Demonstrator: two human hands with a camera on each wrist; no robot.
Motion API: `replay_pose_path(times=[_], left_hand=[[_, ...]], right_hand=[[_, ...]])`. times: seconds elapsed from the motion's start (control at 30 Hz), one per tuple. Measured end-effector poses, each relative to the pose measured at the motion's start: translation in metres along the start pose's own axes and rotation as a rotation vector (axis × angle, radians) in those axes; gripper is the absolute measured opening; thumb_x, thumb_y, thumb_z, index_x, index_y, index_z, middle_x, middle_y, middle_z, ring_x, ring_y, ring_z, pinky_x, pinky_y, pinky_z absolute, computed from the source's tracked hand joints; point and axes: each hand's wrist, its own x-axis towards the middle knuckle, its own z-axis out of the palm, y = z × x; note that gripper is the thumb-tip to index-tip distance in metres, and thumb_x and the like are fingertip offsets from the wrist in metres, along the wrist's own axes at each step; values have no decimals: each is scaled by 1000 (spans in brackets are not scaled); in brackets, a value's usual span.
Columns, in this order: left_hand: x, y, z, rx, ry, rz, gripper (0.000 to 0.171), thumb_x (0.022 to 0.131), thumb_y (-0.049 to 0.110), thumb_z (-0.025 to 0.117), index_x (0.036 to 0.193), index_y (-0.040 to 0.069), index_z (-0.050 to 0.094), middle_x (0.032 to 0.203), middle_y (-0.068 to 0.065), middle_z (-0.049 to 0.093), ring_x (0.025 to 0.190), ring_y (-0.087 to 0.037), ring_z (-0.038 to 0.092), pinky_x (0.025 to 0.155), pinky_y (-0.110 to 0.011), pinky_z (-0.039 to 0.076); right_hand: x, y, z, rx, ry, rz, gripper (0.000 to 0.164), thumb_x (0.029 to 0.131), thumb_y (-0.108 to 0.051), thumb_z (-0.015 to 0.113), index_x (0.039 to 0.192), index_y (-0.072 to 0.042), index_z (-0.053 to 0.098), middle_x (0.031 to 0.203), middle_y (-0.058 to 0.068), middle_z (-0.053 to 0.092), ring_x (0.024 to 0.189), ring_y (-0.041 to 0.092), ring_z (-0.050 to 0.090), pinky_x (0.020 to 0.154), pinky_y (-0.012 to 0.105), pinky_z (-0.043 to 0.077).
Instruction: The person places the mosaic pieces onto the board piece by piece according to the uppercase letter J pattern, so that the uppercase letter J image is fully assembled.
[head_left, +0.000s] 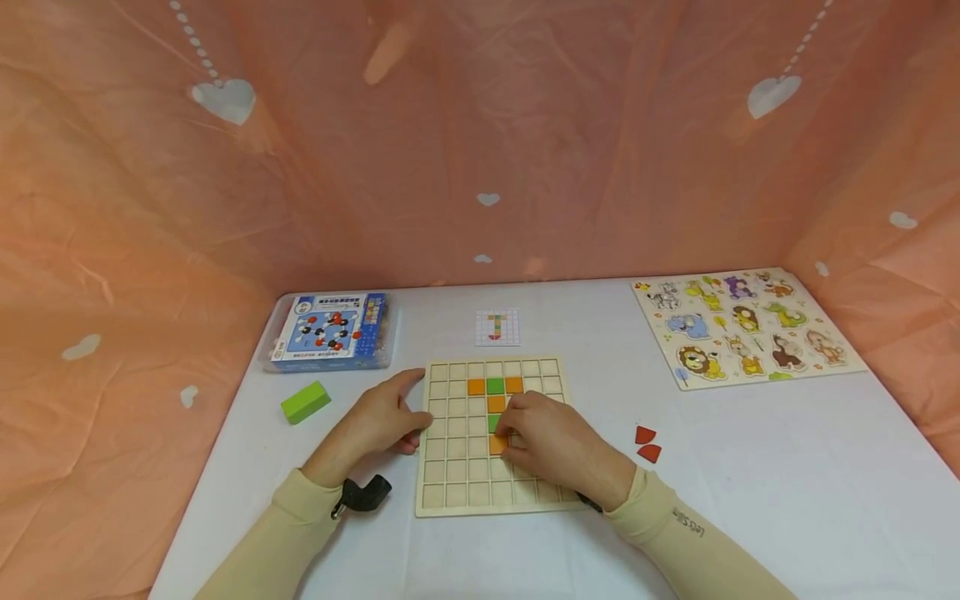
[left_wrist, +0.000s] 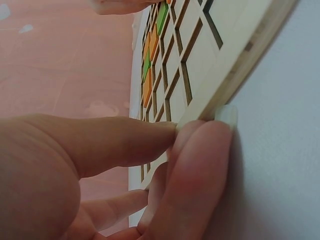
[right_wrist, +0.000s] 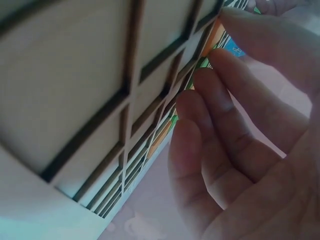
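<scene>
A pale wooden grid board (head_left: 457,471) lies in front of me. Orange and green square tiles form a T on it: an orange-green-orange row, then a column downward. At the column's lower end, my right hand (head_left: 551,442) has thumb and index fingertip on either side of an orange tile (head_left: 497,446), which sits in or at its cell. My left hand (head_left: 382,417) holds the board's left edge; in the left wrist view its thumb (left_wrist: 120,140) presses the rim, with a curled finger beside it. Two red quarter-circle pieces (head_left: 647,444) lie right of the board.
Behind the board lies a small pattern card (head_left: 498,327) showing a J-like figure. A green block (head_left: 306,402) and a clear box with a molecule picture (head_left: 330,332) stand on the left. An animal puzzle board (head_left: 746,329) lies at the back right.
</scene>
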Motion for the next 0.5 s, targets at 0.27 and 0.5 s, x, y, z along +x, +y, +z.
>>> replay_pose_path(times=[0.27,0.5], left_hand=[[1,-2,-1,-5,-2,7,83,97,12,77,169,16,36,74,-11,68,57,-16,68,58,-29,63],[1,-2,-1,-1,-5,7,83,97,13,76,169,16,35,74,-11,68,58,-16,67,58,-29,62]], right_hand=[[1,0,-1,2,-9,4,7,89,-14,84,95,-17,82,92,-7,67,94,14,63,79,30,58],[1,0,0,8,-6,8,7,89,-12,83,95,-16,82,92,-7,66,92,13,62,79,30,58]])
